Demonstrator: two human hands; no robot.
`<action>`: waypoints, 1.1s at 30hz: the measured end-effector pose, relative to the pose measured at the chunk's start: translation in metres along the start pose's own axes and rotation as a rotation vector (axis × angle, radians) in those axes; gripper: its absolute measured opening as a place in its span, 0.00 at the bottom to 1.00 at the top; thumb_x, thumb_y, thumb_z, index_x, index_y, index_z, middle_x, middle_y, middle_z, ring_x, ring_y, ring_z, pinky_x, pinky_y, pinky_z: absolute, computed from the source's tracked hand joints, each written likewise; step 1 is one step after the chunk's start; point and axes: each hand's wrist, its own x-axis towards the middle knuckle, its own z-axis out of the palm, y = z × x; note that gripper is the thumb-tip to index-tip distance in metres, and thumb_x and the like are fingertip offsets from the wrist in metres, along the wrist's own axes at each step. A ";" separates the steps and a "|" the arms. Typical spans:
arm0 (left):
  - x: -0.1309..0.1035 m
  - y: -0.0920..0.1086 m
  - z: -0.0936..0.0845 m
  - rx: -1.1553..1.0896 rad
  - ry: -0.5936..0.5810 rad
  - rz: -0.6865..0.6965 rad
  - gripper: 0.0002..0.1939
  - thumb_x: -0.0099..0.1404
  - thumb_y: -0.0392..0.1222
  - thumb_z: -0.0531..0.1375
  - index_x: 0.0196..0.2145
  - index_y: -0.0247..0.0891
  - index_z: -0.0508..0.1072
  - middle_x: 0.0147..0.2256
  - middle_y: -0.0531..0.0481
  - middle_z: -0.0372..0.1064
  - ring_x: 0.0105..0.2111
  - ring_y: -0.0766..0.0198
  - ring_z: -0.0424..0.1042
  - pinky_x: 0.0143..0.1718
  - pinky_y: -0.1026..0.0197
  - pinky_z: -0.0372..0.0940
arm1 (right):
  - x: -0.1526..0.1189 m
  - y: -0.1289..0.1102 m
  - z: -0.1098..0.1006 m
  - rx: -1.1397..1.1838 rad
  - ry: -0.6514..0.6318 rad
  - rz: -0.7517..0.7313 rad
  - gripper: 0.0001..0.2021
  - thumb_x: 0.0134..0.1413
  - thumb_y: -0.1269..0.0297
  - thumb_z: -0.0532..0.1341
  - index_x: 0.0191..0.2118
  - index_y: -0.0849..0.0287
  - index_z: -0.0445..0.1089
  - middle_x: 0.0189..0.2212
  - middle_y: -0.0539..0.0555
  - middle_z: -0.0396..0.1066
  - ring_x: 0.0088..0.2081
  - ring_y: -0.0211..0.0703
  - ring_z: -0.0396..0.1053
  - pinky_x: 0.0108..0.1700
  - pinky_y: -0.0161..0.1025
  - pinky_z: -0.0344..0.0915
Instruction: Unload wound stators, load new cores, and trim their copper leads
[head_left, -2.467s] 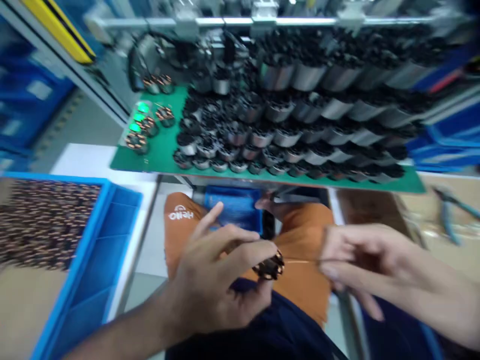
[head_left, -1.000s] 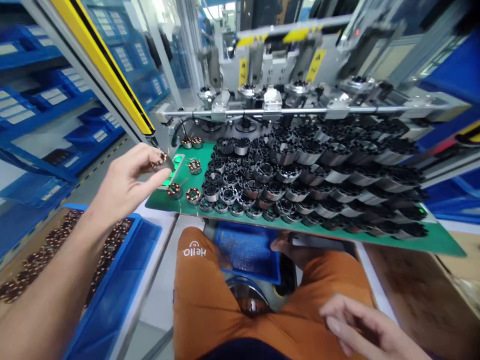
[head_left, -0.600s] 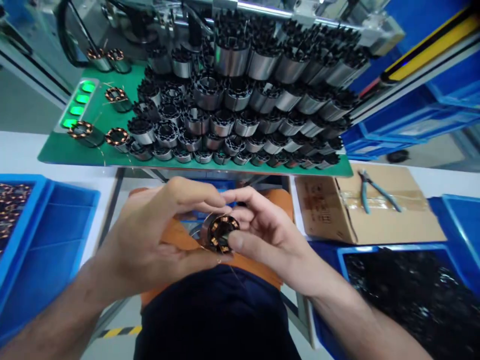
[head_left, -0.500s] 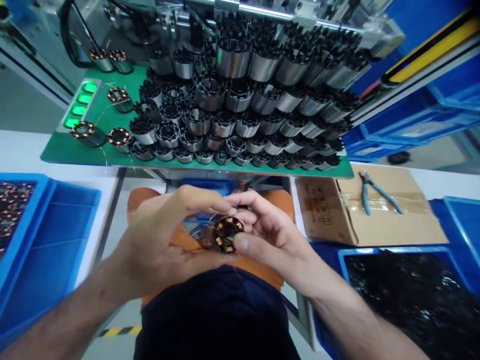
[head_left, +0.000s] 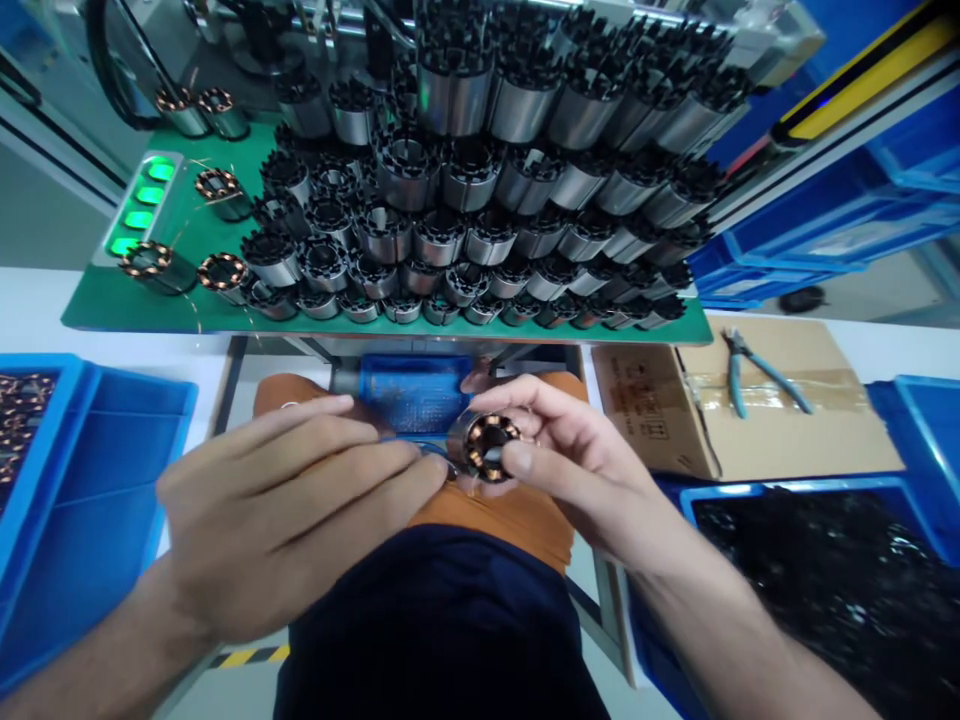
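Note:
A copper-wound stator [head_left: 487, 445] is held above my lap by my right hand [head_left: 559, 450], thumb at its open end and fingers behind it. My left hand [head_left: 300, 510] is to the left of the stator, back of the hand up, fingers stretched out and lying side by side. Its fingertips are close to the stator's left side; whether they touch it or a wire I cannot tell. Its thumb is hidden.
A green board [head_left: 157, 318] bears rows of bare stators [head_left: 491, 240] and several wound ones. Cutting pliers [head_left: 739, 375] lie on a cardboard box [head_left: 832, 440]. Blue bins [head_left: 112, 480] stand left, and a bin of black parts [head_left: 832, 590] is at right.
My left hand has moved left off the stator and turned its back up, fingers straightened. My right hand has shifted the stator slightly right and up.

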 end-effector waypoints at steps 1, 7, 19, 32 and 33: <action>0.000 -0.003 0.006 -0.010 0.010 -0.026 0.20 0.64 0.60 0.79 0.52 0.65 0.88 0.44 0.50 0.83 0.48 0.42 0.85 0.53 0.38 0.88 | -0.001 -0.002 -0.004 -0.022 0.011 -0.014 0.15 0.69 0.59 0.76 0.56 0.54 0.80 0.44 0.53 0.84 0.41 0.41 0.84 0.48 0.40 0.82; 0.000 -0.024 0.027 -0.006 -0.033 -0.138 0.18 0.67 0.59 0.79 0.51 0.54 0.88 0.45 0.47 0.84 0.49 0.46 0.85 0.46 0.48 0.87 | -0.010 -0.006 -0.015 -0.261 0.126 -0.092 0.15 0.68 0.60 0.76 0.56 0.53 0.81 0.47 0.56 0.85 0.44 0.43 0.84 0.49 0.39 0.80; 0.014 -0.013 0.068 -0.615 -0.184 -0.468 0.08 0.73 0.47 0.73 0.35 0.46 0.86 0.40 0.47 0.79 0.40 0.60 0.79 0.39 0.65 0.79 | -0.011 -0.009 -0.007 -0.319 0.022 -0.085 0.14 0.73 0.58 0.73 0.59 0.52 0.79 0.44 0.54 0.82 0.43 0.42 0.81 0.46 0.37 0.77; 0.020 0.002 0.047 -0.294 -0.336 -0.177 0.04 0.74 0.51 0.75 0.45 0.64 0.90 0.45 0.58 0.83 0.44 0.66 0.83 0.40 0.70 0.79 | -0.015 -0.024 -0.008 -0.878 -0.076 -0.145 0.28 0.72 0.63 0.71 0.73 0.51 0.68 0.41 0.50 0.78 0.40 0.42 0.77 0.43 0.39 0.75; 0.022 0.003 0.046 -0.273 -0.340 -0.161 0.03 0.74 0.50 0.76 0.43 0.63 0.89 0.45 0.59 0.83 0.44 0.67 0.83 0.42 0.71 0.79 | -0.015 -0.026 -0.008 -0.919 -0.090 -0.145 0.28 0.72 0.63 0.70 0.72 0.52 0.68 0.40 0.50 0.78 0.39 0.42 0.77 0.42 0.39 0.75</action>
